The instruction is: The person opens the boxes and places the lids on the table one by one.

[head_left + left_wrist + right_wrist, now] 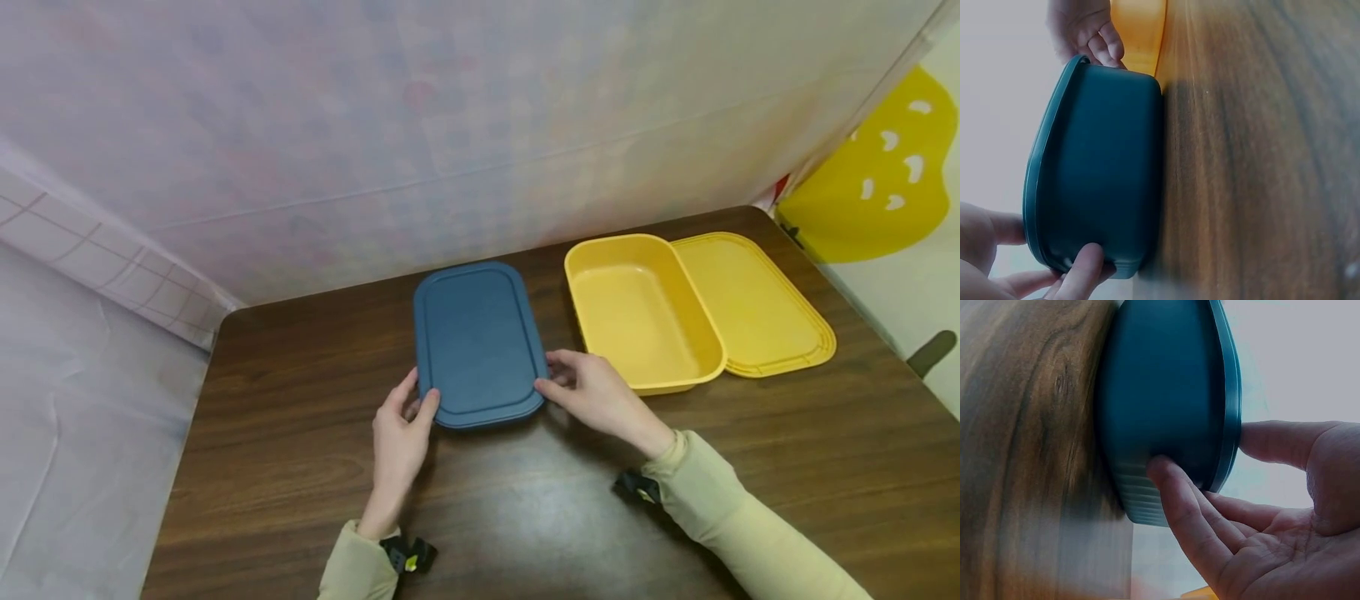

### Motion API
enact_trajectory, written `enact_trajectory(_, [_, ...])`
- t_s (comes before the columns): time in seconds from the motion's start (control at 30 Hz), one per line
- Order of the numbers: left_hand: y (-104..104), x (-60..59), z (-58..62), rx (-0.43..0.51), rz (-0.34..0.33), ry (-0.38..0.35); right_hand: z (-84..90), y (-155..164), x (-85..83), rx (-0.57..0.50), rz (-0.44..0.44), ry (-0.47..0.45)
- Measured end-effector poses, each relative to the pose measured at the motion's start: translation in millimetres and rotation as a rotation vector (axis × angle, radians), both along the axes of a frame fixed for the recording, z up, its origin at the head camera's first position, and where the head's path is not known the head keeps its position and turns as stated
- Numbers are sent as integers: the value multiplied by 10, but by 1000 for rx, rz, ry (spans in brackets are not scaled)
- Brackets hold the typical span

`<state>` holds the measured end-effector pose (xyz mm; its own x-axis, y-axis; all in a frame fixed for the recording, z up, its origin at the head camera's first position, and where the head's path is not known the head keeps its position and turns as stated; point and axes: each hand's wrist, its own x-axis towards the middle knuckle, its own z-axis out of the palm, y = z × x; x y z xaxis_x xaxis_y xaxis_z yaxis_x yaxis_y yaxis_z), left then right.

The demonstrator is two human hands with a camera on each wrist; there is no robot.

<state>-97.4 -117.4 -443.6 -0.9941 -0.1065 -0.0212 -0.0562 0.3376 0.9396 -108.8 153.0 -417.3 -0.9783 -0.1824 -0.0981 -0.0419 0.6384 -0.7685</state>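
A blue rectangular food container with its lid on stands on the wooden table, its long sides running away from me. My left hand holds its near left corner, thumb on the lid's rim and fingers against the side wall. At the near right side, my right hand grips it likewise, thumb at the lid's edge. Both wrist views show the container's side wall and fingertips pressed on it. The lid covers whatever is inside.
Right of the blue container sits a yellow open container, with nothing visible inside. A yellow lid lies beside it, partly under its rim. A pale curtain hangs behind the table's far edge.
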Motion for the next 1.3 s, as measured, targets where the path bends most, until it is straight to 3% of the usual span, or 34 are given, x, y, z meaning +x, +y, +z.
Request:
enact_trajectory(0.57, [-5, 0, -9, 30, 0, -24, 5, -12, 25, 3, 23, 34])
enact_trajectory(0.9, [16, -13, 35, -23, 78, 12, -18, -24, 22, 36, 12, 125])
enact_trajectory(1.3, [23, -25, 79, 96, 126, -1, -35, -28, 29, 44, 10, 178])
